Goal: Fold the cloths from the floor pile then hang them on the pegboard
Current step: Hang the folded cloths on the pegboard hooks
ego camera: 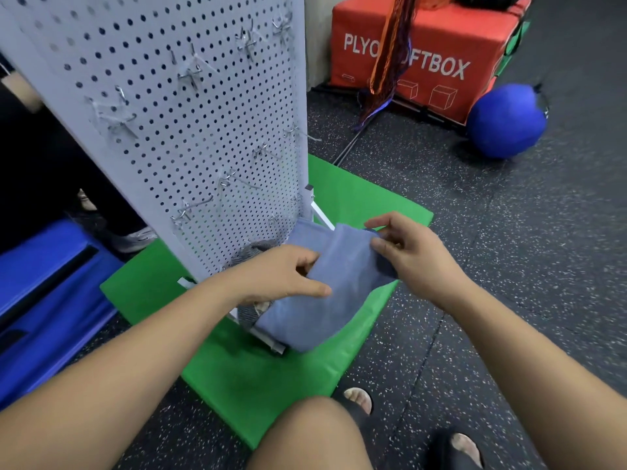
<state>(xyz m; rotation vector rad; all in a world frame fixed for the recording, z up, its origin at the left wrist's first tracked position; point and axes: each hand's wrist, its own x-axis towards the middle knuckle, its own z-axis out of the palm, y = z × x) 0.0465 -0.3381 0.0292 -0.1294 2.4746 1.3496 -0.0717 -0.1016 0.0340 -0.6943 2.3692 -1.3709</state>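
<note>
Item: one blue cloth, held low before the foot of the white pegboard and above the green mat; its left edge is gripped by the left hand with curled fingers, and its upper right corner is pinched by the right hand. A grey patterned cloth is partly hidden beneath the left hand, by the pegboard's base. A red box and a blue ball are noted well apart on the speckled floor.
</note>
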